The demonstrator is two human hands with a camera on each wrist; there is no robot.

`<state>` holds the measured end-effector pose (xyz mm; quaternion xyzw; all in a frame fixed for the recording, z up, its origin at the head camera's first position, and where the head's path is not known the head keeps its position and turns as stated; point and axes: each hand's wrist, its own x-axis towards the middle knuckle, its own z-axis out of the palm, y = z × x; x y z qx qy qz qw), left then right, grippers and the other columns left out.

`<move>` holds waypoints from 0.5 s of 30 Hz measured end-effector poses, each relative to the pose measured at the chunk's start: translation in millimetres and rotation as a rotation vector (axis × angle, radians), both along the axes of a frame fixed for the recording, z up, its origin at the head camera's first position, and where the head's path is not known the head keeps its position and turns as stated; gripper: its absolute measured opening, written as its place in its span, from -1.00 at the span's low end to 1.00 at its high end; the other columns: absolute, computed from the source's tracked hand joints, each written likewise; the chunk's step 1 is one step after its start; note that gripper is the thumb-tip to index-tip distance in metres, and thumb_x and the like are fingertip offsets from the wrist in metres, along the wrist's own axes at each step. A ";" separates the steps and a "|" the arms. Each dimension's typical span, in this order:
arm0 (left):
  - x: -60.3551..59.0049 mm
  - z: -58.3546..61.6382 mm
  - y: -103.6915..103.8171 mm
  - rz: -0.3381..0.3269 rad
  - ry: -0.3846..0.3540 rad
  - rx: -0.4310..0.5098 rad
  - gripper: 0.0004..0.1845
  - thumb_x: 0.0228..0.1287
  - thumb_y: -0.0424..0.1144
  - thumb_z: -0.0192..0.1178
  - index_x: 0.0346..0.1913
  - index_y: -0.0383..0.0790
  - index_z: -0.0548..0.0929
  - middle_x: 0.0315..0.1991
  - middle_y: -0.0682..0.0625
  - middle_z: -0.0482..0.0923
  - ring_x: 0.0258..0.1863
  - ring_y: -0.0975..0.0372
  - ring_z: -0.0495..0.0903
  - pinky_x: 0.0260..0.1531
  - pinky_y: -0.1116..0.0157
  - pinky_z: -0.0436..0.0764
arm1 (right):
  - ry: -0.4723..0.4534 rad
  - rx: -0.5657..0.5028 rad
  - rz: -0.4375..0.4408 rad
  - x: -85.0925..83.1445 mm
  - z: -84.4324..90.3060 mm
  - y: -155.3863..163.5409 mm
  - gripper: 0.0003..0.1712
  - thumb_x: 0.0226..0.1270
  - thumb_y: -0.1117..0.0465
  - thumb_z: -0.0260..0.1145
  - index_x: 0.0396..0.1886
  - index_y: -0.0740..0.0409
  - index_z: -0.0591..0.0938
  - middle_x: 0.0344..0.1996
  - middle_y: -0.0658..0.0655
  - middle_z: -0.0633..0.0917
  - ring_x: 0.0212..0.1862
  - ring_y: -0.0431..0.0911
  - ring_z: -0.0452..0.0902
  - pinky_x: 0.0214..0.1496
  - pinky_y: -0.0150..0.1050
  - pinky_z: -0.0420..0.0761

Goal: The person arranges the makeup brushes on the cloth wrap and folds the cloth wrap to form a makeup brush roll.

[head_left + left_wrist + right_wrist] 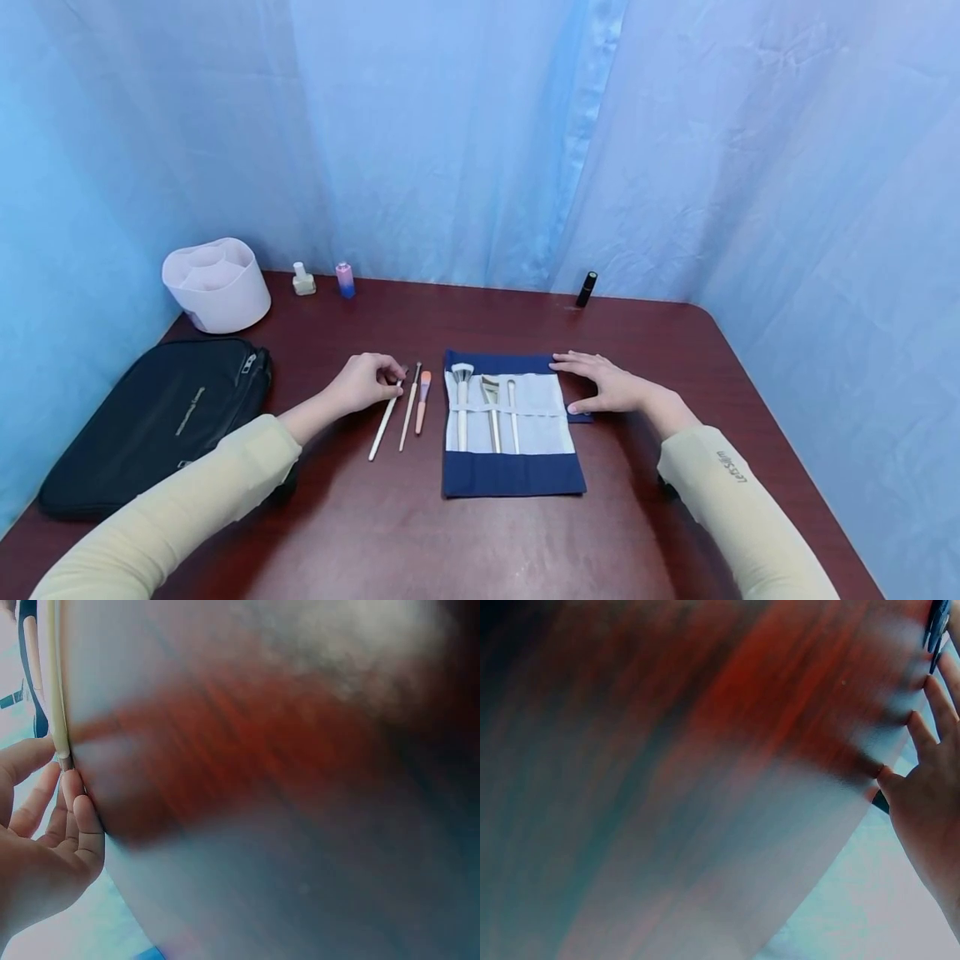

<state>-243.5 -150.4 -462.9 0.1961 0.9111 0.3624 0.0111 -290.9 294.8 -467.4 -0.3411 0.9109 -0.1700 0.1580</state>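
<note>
Two hands [366,383] [607,387] low over a dark red table [495,533], sleeves pale beige. Left hand curled, fingertips [71,787] pinching the top end of a slim white brush [385,427] that lies flat on the wood, leftmost of three loose brushes just left of a navy brush roll [512,475]. Beside it a thin brush [408,408], then an orange-tipped brush [423,402]. Right hand spread flat, fingers straight, pressing on the right edge of the unrolled navy cloth. Three pale-handled brushes [491,412] tucked upright in the roll's white pocket. Farther left, a black zipped case [161,412] and a white divided holder [217,285]; at the back, two small bottles [324,280] and a black tube [586,289]. Blue curtain [480,125] all around.
</note>
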 end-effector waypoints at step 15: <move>-4.7 3.3 1.9 0.078 -0.010 -0.035 -0.84 -0.14 -0.43 0.38 -0.41 -0.25 0.66 -0.52 0.01 0.64 -0.50 0.30 0.57 -0.38 0.36 0.50 | 0.008 -0.007 0.007 0.7 2.1 -1.6 -0.08 0.12 -0.25 0.32 0.44 -0.10 0.24 0.45 0.10 0.16 0.48 0.13 -0.10 0.37 0.32 -0.15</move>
